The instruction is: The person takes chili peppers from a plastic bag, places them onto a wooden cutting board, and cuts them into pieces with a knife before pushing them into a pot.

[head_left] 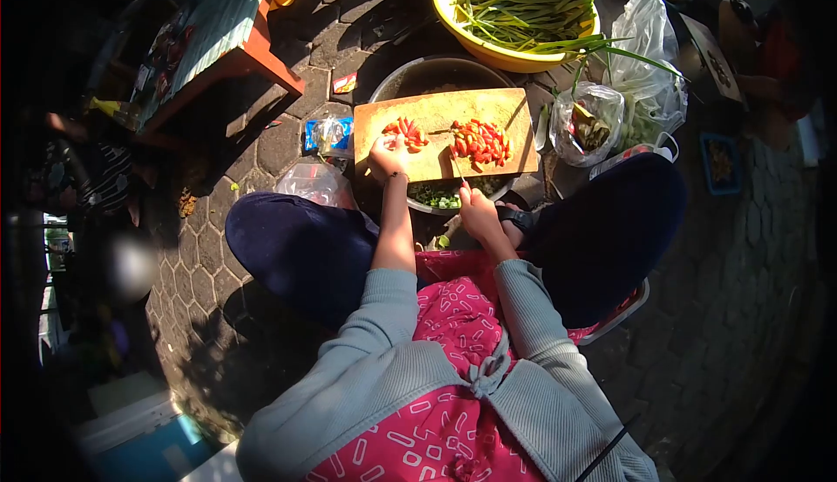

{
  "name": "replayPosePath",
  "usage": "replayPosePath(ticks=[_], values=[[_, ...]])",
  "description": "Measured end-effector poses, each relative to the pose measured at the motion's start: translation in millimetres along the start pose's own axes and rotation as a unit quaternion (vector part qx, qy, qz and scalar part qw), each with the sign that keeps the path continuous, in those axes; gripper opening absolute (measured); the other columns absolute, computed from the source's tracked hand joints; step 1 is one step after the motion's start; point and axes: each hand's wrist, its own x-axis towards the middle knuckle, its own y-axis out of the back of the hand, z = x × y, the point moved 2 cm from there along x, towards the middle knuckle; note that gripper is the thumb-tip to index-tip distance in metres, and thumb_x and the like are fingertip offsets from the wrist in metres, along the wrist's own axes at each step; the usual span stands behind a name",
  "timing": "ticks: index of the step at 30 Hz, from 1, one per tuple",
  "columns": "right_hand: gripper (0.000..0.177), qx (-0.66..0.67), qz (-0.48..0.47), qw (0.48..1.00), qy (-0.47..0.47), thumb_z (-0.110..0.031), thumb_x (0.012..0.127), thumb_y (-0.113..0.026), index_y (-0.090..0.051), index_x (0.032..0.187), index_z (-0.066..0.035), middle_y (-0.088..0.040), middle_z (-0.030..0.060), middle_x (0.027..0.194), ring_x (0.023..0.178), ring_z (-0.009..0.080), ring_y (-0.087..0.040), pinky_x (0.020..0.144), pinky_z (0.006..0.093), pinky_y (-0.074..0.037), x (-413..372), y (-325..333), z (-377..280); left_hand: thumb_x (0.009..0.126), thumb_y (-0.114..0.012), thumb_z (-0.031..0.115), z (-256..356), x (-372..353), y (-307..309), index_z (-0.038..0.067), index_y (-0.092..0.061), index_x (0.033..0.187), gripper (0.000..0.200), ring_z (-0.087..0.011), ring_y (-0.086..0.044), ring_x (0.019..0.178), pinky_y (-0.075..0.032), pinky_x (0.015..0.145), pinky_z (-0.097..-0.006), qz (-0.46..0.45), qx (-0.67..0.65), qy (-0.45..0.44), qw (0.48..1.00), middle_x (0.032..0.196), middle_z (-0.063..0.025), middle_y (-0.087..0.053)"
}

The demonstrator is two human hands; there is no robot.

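Note:
A wooden cutting board (392,168) lies across a large metal basin (410,77) in front of me. On its left part is a small pile of red chillies (405,130). Cut red chilli pieces (481,144) are heaped on the right part. My left hand (387,159) is at the lower edge of the left pile, its fingers curled on chillies, partly hidden by glare. My right hand (478,213) grips a knife (459,171) by its handle, the blade pointing up over the board beside the cut pieces. Chopped greens (438,194) show in the basin below the board.
Behind the basin stands a yellow tub (449,11) of long green beans. Clear plastic bags (641,72) sit at the right, one holding leafy pieces. A blue packet (330,136) and another plastic bag (316,183) lie left of the board. A red-legged table (253,55) stands farther left.

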Motion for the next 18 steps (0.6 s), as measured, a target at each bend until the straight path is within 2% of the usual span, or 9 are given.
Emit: replayPosePath(ticks=[1, 4, 5, 7, 9, 12, 16, 18], values=[[0.037, 0.017, 0.023, 0.999, 0.015, -0.034, 0.087, -0.039, -0.048, 0.084, 0.002, -0.055, 0.0284, 0.079, 0.078, 0.0437, -0.053, 0.068, 0.0499, -0.041, 2, 2, 1, 0.063, -0.067, 0.002, 2, 0, 0, 0.001, -0.059, 0.073, 0.013, -0.0185, -0.06, 0.061, -0.048, 0.056, -0.0292, -0.012, -0.004, 0.008, 1.0, 0.066, -0.0095, -0.062], [0.035, 0.017, 0.013, 0.999, 0.031, -0.032, 0.087, -0.04, -0.047, 0.084, 0.002, -0.055, 0.0284, 0.079, 0.078, 0.0441, -0.053, 0.068, 0.05, -0.041, 0, 3, -1, 0.065, -0.069, 0.007, -12, 8, -16, -0.002, -0.057, 0.069, 0.016, -0.0167, -0.06, 0.057, -0.049, 0.056, -0.0254, -0.035, -0.064, 0.015, 0.997, 0.066, -0.0094, -0.063], [0.034, 0.039, 0.001, 0.998, 0.045, -0.031, 0.087, -0.04, -0.045, 0.084, 0.002, -0.055, 0.0289, 0.078, 0.077, 0.0448, -0.053, 0.068, 0.0498, -0.041, -1, 0, 1, 0.062, -0.066, -0.001, -42, 26, -29, -0.002, -0.055, 0.066, 0.012, -0.0151, -0.059, 0.055, -0.049, 0.053, -0.0257, -0.025, -0.044, -0.032, 0.998, 0.062, -0.0076, -0.06], [0.033, 0.04, 0.005, 0.998, 0.047, -0.031, 0.087, -0.041, -0.044, 0.084, 0.002, -0.055, 0.0292, 0.077, 0.077, 0.0449, -0.053, 0.068, 0.0497, -0.041, 0, -6, 5, 0.061, -0.065, -0.002, -68, 28, -62, -0.001, -0.053, 0.063, 0.012, -0.0165, -0.057, 0.054, -0.047, 0.05, -0.0264, 0.006, -0.025, -0.02, 0.999, 0.061, -0.0082, -0.059], [0.032, 0.035, 0.011, 0.999, 0.038, -0.03, 0.086, -0.042, -0.042, 0.083, 0.002, -0.054, 0.03, 0.076, 0.076, 0.0453, -0.053, 0.066, 0.0493, -0.042, -1, -3, 3, 0.06, -0.063, -0.003, -60, 23, -59, 0.0, -0.05, 0.06, 0.013, -0.0179, -0.055, 0.053, -0.045, 0.047, -0.0272, 0.041, -0.001, -0.007, 0.999, 0.06, -0.0089, -0.058], [0.033, 0.043, 0.024, 0.999, 0.016, -0.03, 0.086, -0.043, -0.042, 0.083, 0.003, -0.054, 0.0304, 0.076, 0.076, 0.0452, -0.053, 0.066, 0.0489, -0.042, 0, 9, -2, 0.057, -0.061, -0.004, -32, 16, -40, 0.002, -0.047, 0.059, 0.015, -0.0141, -0.051, 0.051, -0.043, 0.047, -0.0272, 0.02, 0.028, -0.067, 0.997, 0.056, -0.0036, -0.052], [0.032, 0.033, 0.034, 0.998, 0.052, -0.028, 0.085, -0.043, -0.045, 0.083, 0.004, -0.054, 0.0302, 0.073, 0.074, 0.0452, -0.053, 0.066, 0.0474, -0.042, 2, 4, 3, 0.058, -0.06, -0.004, -16, 6, -33, 0.002, -0.047, 0.059, 0.014, -0.0138, -0.05, 0.05, -0.042, 0.046, -0.0267, 0.005, 0.009, -0.067, 0.998, 0.056, -0.0037, -0.052], [0.033, 0.039, 0.024, 0.999, 0.03, -0.027, 0.084, -0.043, -0.048, 0.082, 0.005, -0.054, 0.0293, 0.073, 0.074, 0.0442, -0.054, 0.066, 0.0464, -0.042, 5, 3, 5, 0.058, -0.06, -0.003, -11, 7, -30, 0.002, -0.047, 0.058, 0.014, -0.0147, -0.05, 0.049, -0.043, 0.047, -0.0264, -0.002, 0.006, -0.064, 0.998, 0.055, -0.0052, -0.052]])
